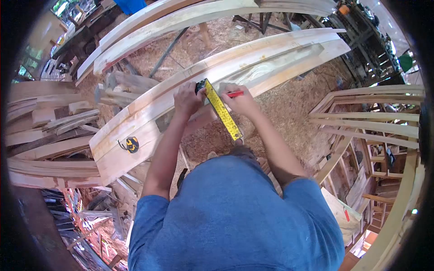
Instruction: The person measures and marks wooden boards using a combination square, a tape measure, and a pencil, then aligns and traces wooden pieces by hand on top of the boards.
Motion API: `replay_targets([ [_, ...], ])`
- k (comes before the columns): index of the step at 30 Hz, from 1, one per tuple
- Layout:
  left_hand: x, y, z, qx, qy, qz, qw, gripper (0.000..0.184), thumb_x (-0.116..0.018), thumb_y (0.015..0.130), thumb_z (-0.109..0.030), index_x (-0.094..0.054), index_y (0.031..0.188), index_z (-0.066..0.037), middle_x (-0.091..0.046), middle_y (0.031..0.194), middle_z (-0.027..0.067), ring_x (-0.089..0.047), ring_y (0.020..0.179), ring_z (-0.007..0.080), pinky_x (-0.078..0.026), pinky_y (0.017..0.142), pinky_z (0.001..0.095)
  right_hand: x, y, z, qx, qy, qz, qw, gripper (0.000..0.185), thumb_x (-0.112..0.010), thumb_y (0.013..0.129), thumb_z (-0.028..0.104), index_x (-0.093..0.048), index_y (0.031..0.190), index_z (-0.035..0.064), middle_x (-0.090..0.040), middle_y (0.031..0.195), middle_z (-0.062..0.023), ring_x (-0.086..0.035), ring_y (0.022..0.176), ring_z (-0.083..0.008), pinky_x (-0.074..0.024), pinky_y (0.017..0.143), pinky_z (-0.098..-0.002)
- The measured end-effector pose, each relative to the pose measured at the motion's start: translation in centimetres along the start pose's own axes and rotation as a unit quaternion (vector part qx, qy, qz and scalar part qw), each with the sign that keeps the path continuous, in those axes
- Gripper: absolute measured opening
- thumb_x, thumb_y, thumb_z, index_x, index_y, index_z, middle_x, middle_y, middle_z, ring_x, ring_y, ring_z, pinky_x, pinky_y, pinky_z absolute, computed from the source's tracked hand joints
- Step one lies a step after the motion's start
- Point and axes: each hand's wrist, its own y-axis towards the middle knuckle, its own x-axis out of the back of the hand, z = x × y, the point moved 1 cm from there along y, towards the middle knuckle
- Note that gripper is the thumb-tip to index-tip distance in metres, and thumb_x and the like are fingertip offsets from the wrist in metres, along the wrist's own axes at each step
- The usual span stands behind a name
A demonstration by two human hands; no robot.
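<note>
A yellow try square (222,109) with a black stock lies across the long curved wooden plank (156,97), its blade reaching past the near edge toward my body. My left hand (187,97) is closed on the square at its black end. In my right hand (239,98) is a red pencil (235,94), held just right of the blade, over the wood. A black and yellow tape measure (132,144) rests on the plank's left end.
More long curved planks (181,28) cross the top. Stacked boards (49,119) lie at the left. Curved wooden frames (366,122) stand at the right, near a board with a red object (347,215). Wood shavings (289,115) cover the ground.
</note>
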Motion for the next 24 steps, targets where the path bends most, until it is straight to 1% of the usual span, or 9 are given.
replay_targets([
  [2,0.0,-0.5,0.0,0.011,-0.006,0.005,1.0,0.04,-0.065,0.091,-0.046,-0.066,0.1,-0.007,-0.068,0.101,0.0123,-0.065,0.1,0.0336,-0.051,0.084,0.0512,1.2,-1.3,-0.6,0.032,-0.126,0.079,0.988,0.015,-0.067,0.088,0.018,-0.069,0.087,0.003,-0.068,0.078,-0.0161,-0.067,0.071,-0.0315,-0.0539,0.069,-0.0394],
  [5,0.6,0.3,-0.7,0.042,-0.008,0.002,0.999,0.04,-0.066,0.088,-0.045,-0.067,0.101,-0.007,-0.069,0.101,0.0131,-0.065,0.103,0.0335,-0.05,0.085,0.0518,1.8,-1.4,0.5,-0.084,0.073,-0.09,0.99,0.017,-0.068,0.091,0.018,-0.071,0.093,0.0018,-0.071,0.077,-0.0112,-0.068,0.068,-0.021,-0.0542,0.065,-0.0357],
  [8,0.8,-0.2,-1.0,0.083,-0.009,0.029,0.996,0.04,-0.067,0.087,-0.044,-0.068,0.102,-0.007,-0.07,0.103,0.0139,-0.065,0.105,0.034,-0.05,0.087,0.0529,2.2,-0.3,1.9,-0.141,0.177,-0.14,0.964,0.02,-0.069,0.093,0.019,-0.072,0.097,0.0001,-0.071,0.077,-0.0074,-0.065,0.066,-0.0119,-0.0528,0.061,-0.031],
  [9,0.7,-0.2,-0.8,0.093,-0.011,0.042,0.995,0.04,-0.066,0.087,-0.045,-0.068,0.103,-0.007,-0.07,0.104,0.0139,-0.065,0.105,0.0342,-0.05,0.087,0.0532,2.2,0.1,1.5,-0.128,0.14,-0.136,0.972,0.019,-0.068,0.095,0.017,-0.072,0.099,-0.0002,-0.069,0.076,-0.0082,-0.063,0.063,-0.0098,-0.0512,0.057,-0.0277],
  [12,0.5,0.4,-0.3,0.089,-0.013,0.047,0.995,0.041,-0.066,0.088,-0.045,-0.069,0.103,-0.007,-0.07,0.104,0.0137,-0.065,0.106,0.0347,-0.05,0.087,0.053,1.5,1.3,0.5,-0.144,0.154,-0.146,0.967,0.019,-0.068,0.095,0.019,-0.073,0.099,0.0004,-0.071,0.078,-0.0088,-0.064,0.066,-0.0113,-0.0526,0.062,-0.0292],
  [15,0.0,0.3,0.1,0.06,-0.023,0.039,0.997,0.042,-0.067,0.088,-0.045,-0.069,0.104,-0.006,-0.071,0.105,0.014,-0.065,0.106,0.0354,-0.051,0.086,0.0522,0.6,2.8,-0.2,-0.07,0.088,-0.136,0.984,0.023,-0.068,0.094,0.022,-0.074,0.101,0.0009,-0.074,0.082,-0.0099,-0.067,0.071,-0.0132,-0.0539,0.068,-0.0308],
  [19,-0.2,-0.3,0.3,0.028,-0.08,0.029,0.996,0.041,-0.068,0.088,-0.045,-0.069,0.105,-0.008,-0.07,0.103,0.0161,-0.067,0.1,0.0376,-0.051,0.084,0.0524,-1.7,3.3,-0.9,-0.134,0.126,-0.077,0.98,0.027,-0.068,0.095,0.027,-0.075,0.101,0.0019,-0.075,0.084,-0.0096,-0.068,0.077,-0.015,-0.0542,0.073,-0.0337],
  [21,-2.1,0.0,1.7,-0.001,-0.101,-0.04,0.994,0.036,-0.068,0.087,-0.043,-0.07,0.103,-0.01,-0.07,0.1,0.0171,-0.067,0.096,0.0386,-0.049,0.082,0.0556,-3.9,4.1,-3.9,-0.145,0.153,-0.055,0.976,0.032,-0.064,0.098,0.034,-0.075,0.102,0.0043,-0.075,0.085,-0.0096,-0.068,0.078,-0.0164,-0.0538,0.072,-0.0365],
  [24,-0.7,-0.2,1.2,0.005,-0.039,0.013,0.999,0.04,-0.067,0.088,-0.045,-0.067,0.106,-0.009,-0.068,0.1,0.0155,-0.066,0.095,0.0376,-0.05,0.08,0.0549,-3.5,3.4,-2.3,-0.091,0.06,-0.065,0.992,0.023,-0.068,0.093,0.024,-0.076,0.1,0.0035,-0.075,0.086,-0.014,-0.072,0.079,-0.0224,-0.0562,0.074,-0.0357],
])
